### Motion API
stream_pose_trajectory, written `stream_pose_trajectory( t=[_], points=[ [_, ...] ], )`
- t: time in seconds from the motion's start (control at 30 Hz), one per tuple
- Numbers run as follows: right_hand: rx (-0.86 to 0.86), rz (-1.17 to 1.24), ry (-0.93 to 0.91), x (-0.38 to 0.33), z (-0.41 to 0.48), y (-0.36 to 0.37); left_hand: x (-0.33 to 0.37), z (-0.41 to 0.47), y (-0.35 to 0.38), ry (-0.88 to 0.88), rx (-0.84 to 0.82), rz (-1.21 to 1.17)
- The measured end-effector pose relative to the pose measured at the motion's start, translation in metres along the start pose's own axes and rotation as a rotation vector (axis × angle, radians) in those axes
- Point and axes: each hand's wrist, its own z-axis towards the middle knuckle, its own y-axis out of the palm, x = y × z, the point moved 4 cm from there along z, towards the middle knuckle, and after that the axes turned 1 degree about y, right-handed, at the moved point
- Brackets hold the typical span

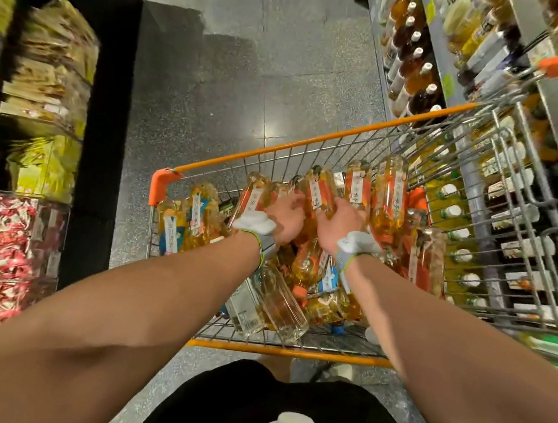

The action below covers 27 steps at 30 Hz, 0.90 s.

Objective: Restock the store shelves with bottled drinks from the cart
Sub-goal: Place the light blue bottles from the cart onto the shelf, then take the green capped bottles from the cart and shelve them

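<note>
We are reaching both arms into the cart (316, 142), where amber bottles (198, 216) are lying heaped. Our left hand (285, 217) is closing around an orange-labelled bottle (255, 195) at the far left of the pile; our right hand (340, 219) is gripping another (321, 190) just beside it. Stocked shelves (419, 74) are standing at right.

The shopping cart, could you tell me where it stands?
The cart stands mid-aisle before the person, beside the drinks shelf on the right.
</note>
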Motion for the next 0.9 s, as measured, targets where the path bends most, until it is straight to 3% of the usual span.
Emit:
stream_pose_trajectory(
  t=[0.2, 0.4, 0.53, 0.7, 0.9],
  points=[
    [0.085, -0.010, 0.001, -0.004, -0.006, 0.001, -0.006, -0.001, -0.019, -0.045, 0.038, -0.017],
    [0.163, 0.084, -0.230, -0.023, -0.044, 0.005, -0.022, -0.012, -0.051, -0.089, 0.074, 0.037],
    [-0.096, 0.107, -0.252, -0.029, -0.063, 0.028, -0.041, -0.034, -0.067, -0.145, 0.179, 0.041],
    [-0.402, -0.019, -0.177, -0.017, -0.074, 0.062, -0.072, -0.057, -0.081, -0.209, 0.184, 0.125],
    [-0.511, -0.142, -0.139, -0.008, -0.091, 0.080, -0.086, -0.063, -0.082, -0.259, 0.157, 0.231]
  ],
)
